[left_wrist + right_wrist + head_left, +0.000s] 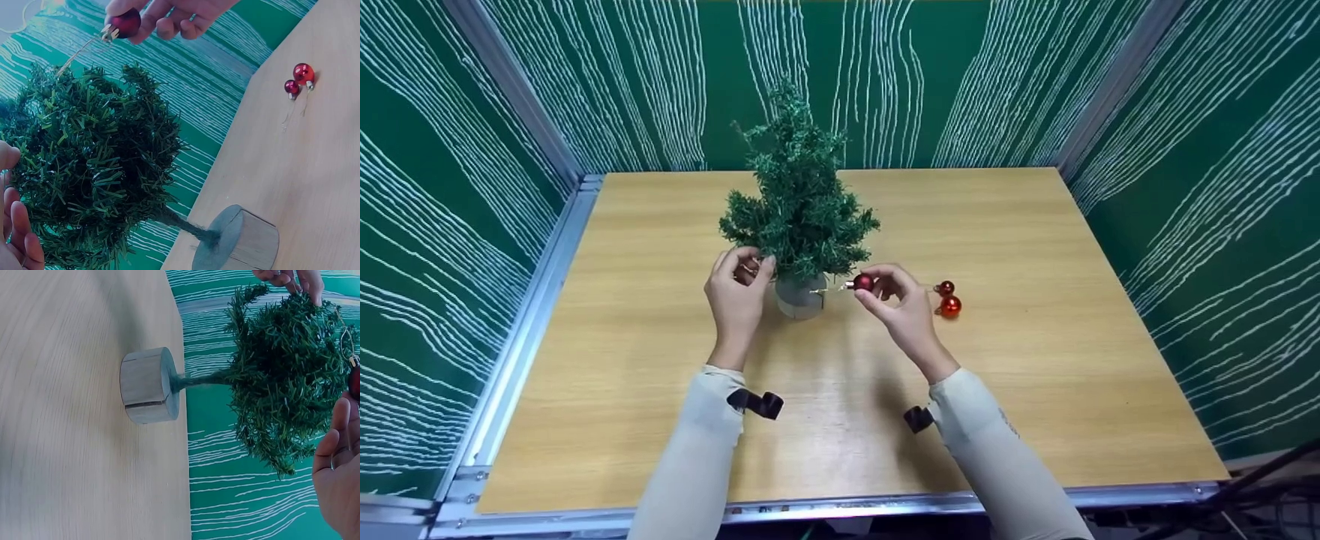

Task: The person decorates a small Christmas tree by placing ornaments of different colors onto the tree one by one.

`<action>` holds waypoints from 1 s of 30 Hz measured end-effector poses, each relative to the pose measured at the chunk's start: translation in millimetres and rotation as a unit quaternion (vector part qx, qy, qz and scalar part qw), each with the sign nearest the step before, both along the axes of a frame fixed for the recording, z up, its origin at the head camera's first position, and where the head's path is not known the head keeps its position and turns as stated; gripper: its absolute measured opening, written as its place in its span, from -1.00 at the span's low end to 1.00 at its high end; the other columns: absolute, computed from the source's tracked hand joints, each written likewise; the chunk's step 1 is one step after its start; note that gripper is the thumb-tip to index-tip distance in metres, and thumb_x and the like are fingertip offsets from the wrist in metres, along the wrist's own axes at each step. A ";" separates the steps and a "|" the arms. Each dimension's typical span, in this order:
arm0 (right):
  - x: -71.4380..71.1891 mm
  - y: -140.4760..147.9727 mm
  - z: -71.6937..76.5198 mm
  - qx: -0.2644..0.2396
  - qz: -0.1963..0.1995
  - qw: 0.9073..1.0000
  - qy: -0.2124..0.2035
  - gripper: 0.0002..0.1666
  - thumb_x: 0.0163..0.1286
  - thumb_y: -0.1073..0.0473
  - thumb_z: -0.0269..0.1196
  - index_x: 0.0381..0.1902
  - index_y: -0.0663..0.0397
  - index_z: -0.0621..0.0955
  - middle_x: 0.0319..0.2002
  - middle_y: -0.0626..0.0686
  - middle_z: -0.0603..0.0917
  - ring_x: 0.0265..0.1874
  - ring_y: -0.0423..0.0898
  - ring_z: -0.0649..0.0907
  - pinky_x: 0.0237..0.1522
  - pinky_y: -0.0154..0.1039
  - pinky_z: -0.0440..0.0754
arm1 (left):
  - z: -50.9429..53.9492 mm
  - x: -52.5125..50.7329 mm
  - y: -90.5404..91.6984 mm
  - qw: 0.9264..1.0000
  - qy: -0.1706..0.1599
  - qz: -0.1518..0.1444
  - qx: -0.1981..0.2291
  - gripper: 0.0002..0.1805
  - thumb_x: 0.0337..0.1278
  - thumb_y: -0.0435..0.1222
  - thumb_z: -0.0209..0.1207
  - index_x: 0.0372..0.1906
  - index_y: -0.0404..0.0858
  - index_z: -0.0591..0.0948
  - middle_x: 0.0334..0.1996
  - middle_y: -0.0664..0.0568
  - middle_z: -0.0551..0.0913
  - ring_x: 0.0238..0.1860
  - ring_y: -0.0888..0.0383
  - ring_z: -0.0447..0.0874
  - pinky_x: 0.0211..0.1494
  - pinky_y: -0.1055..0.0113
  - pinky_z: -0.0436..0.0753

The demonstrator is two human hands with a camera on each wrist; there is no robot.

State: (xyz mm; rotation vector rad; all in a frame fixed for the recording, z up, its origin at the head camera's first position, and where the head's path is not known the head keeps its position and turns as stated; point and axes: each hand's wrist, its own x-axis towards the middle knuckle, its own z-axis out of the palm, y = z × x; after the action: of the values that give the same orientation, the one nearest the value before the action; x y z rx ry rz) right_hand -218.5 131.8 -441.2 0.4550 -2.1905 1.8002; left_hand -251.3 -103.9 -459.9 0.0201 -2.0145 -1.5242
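Before green, white-streaked walls [877, 82], I'm pinching a dark red bauble [863, 282] mid-frame with my right hand [909, 306]; my left hand [737, 298] is resting curled by the lower left of the tree [795, 187], its hold unclear. None is visibly hanging; two loose baubles [950, 306] are lying right of center.

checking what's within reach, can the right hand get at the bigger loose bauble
Probably yes: the bigger loose bauble lies near the right hand with nothing visible between, though that hand likely must first release its dark red bauble.
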 end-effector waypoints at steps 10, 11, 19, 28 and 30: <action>-11.8 -9.5 -25.1 -0.011 0.002 1.000 0.003 -0.65 0.18 0.29 0.43 -0.08 0.28 0.65 -0.28 0.00 0.65 -0.37 -0.15 0.54 -0.22 -0.23 0.47 | -2.7 4.6 -1.7 1.000 0.002 0.003 -0.002 -0.76 0.08 -0.23 0.39 -0.24 -0.31 0.67 -0.41 -0.01 0.57 -0.47 0.19 0.49 -0.38 0.45 0.47; -9.2 -11.1 -21.2 -0.010 0.002 1.000 0.003 -0.66 0.18 0.31 0.43 -0.09 0.30 0.64 -0.29 -0.01 0.65 -0.37 -0.16 0.53 -0.23 -0.22 0.47 | -2.9 5.0 -1.7 1.000 0.002 0.002 -0.001 -0.76 0.08 -0.23 0.39 -0.24 -0.31 0.67 -0.41 -0.01 0.57 -0.47 0.19 0.49 -0.38 0.46 0.46; 1.8 -19.0 -1.4 -0.006 0.013 1.000 0.017 -0.70 0.19 0.38 0.39 -0.12 0.39 0.62 -0.33 -0.02 0.64 -0.39 -0.17 0.53 -0.27 -0.21 0.48 | -2.2 7.7 -1.7 1.000 -0.001 -0.001 -0.003 -0.78 0.07 -0.24 0.39 -0.26 -0.30 0.67 -0.42 -0.02 0.56 -0.45 0.11 0.50 -0.38 0.47 0.44; -2.3 -22.8 0.2 -0.012 0.008 1.000 0.016 -0.69 0.20 0.35 0.40 -0.11 0.36 0.63 -0.33 -0.01 0.64 -0.37 -0.11 0.53 -0.25 -0.18 0.49 | 2.3 8.8 0.4 1.000 0.012 -0.004 0.008 -0.78 0.08 -0.22 0.40 -0.28 -0.30 0.68 -0.42 -0.08 0.57 -0.45 0.08 0.49 -0.36 0.33 0.47; -2.8 -23.7 0.0 -0.011 0.009 1.000 0.012 -0.69 0.19 0.36 0.40 -0.11 0.36 0.63 -0.33 -0.02 0.64 -0.37 -0.10 0.54 -0.25 -0.18 0.49 | 3.4 9.2 0.8 1.000 0.012 0.001 0.011 -0.79 0.08 -0.24 0.40 -0.29 -0.30 0.69 -0.41 -0.10 0.58 -0.46 0.13 0.48 -0.37 0.35 0.46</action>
State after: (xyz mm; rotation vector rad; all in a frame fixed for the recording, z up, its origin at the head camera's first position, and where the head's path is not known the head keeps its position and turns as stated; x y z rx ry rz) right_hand -221.3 108.1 -441.2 0.4897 -2.1545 1.8172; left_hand -242.2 -103.2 -456.4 0.0119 -1.9787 -1.5380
